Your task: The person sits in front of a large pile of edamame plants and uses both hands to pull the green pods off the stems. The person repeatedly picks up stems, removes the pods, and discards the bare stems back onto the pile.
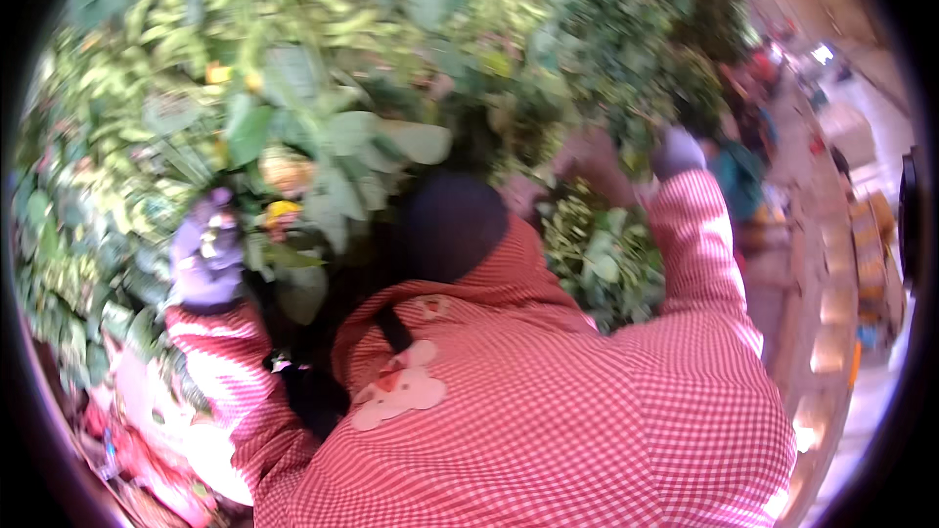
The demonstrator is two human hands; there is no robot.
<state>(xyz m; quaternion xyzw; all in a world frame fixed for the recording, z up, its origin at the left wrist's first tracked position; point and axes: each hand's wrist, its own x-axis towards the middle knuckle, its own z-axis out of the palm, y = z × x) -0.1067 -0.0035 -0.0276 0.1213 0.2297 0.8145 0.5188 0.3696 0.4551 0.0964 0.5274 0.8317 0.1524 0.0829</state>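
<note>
My left hand point(209, 253), in a purple glove below a red-and-white checked sleeve, is at the left among leafy stems; a small pale thing shows at its fingers, too blurred to name. Beside it are a yellow flower point(282, 213) and a rounded tan thing point(287, 170). My right hand point(678, 152), also in a purple glove, is at the upper right against dense green foliage point(616, 37); its fingers are largely hidden. Pale green foliage point(315, 7) and broad leaves point(422, 141) spread across the front, blurred.
A bunch of leafy stems point(601, 257) lies inside my right arm. Pink and red plastic-like material point(158, 466) is at the lower left. Along the right runs a brown ledge point(803, 249), with a stack of yellowish things point(873, 257) beyond. A teal thing point(737, 180) is near my right sleeve.
</note>
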